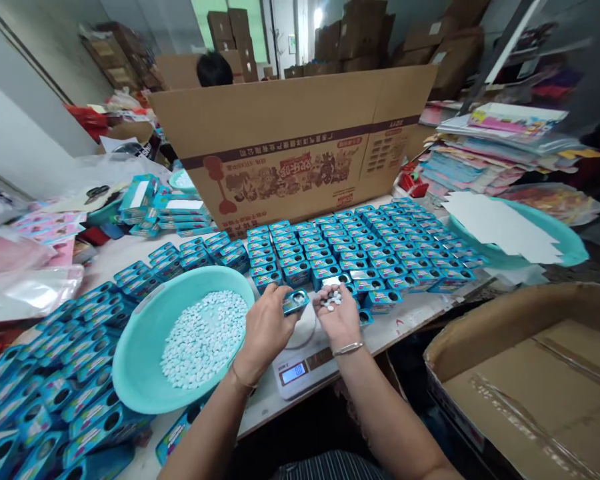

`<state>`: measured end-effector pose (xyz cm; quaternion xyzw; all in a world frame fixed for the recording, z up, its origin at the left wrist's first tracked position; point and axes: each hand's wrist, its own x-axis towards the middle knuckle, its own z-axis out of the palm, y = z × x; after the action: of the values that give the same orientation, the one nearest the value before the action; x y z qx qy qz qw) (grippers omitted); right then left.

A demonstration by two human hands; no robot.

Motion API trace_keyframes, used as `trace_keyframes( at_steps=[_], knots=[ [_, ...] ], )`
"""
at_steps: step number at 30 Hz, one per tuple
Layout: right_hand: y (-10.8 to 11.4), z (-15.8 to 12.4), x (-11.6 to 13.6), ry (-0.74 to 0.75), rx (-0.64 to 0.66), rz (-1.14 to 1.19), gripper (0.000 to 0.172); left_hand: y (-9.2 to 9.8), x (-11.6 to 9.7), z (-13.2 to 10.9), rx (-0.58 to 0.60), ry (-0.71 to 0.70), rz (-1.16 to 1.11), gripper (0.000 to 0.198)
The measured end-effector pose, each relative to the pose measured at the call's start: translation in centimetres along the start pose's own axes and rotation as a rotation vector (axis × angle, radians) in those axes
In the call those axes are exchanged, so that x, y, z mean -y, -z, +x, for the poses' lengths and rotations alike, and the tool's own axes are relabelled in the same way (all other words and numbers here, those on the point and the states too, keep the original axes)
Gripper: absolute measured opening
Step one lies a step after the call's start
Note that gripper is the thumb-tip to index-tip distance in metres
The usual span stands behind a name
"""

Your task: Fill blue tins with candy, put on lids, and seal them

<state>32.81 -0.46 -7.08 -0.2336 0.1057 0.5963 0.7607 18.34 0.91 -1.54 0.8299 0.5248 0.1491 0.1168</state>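
My left hand [269, 325] grips a small blue box [295, 302] with a round window, held above a white digital scale [286, 392]. Beside it, my right hand [341, 319] is palm up with curled fingers, cupping several white candy-like tablets [333, 300]. Left of my left hand stands a turquoise basin [130, 360] with many pale tablets [203, 340] in it. The scale's display appears to read zero, and its pan is partly hidden by my hands. Rows of blue boxes [325, 250] stand just beyond both hands.
More blue boxes [55, 393] fill the table's left side. A large printed carton [300, 147] stands across the back. At right are an open carton [540, 373], a turquoise tub [570, 243] with white card on it, and stacked printed sheets [480, 153]. Behind the carton, a person's head [215, 69] shows.
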Motion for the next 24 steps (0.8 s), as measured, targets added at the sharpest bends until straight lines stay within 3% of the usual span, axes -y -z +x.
trace_keyframes(
  at_steps=[4, 6, 8, 12, 15, 19, 21, 24],
  knots=[
    [-1.0, -0.5, 2.3, -0.045, 0.002, 0.053, 0.031, -2.7, 1.2, -0.5, -0.065, -0.009, -0.065, 0.032],
    [-1.4, -1.1, 2.9, -0.054, -0.001, 0.038, 0.031, -2.3, 1.4, -1.4, -0.141, -0.028, -0.122, 0.03],
    [-1.6, -1.8, 3.4, -0.062, -0.026, 0.032, 0.03, -0.3, 1.8, -3.1, -0.25, -0.037, -0.196, 0.029],
    [-2.0, -1.6, 3.5, -0.089, -0.08, 0.128, 0.025, 6.3, 4.4, -8.6, -0.497, 0.029, -0.291, 0.03],
    [-2.3, -0.6, 2.6, -0.185, -0.118, 0.286, 0.02, 10.3, 8.7, -14.4, -0.722, 0.298, -0.19, 0.031],
    [-2.6, -0.1, 0.6, -0.257, -0.077, 0.391, 0.031, 12.8, 16.7, -22.6, -0.953, 0.769, 0.099, 0.038],
    [-3.0, -0.3, -0.4, -0.269, -0.044, 0.347, 0.026, 13.2, 20.8, -25.7, -0.935, 0.943, 0.206, 0.039],
    [-4.1, -1.3, -1.9, -0.229, -0.006, 0.193, 0.013, 12.7, 25.6, -28.7, -0.731, 1.163, 0.231, 0.039]
  ],
)
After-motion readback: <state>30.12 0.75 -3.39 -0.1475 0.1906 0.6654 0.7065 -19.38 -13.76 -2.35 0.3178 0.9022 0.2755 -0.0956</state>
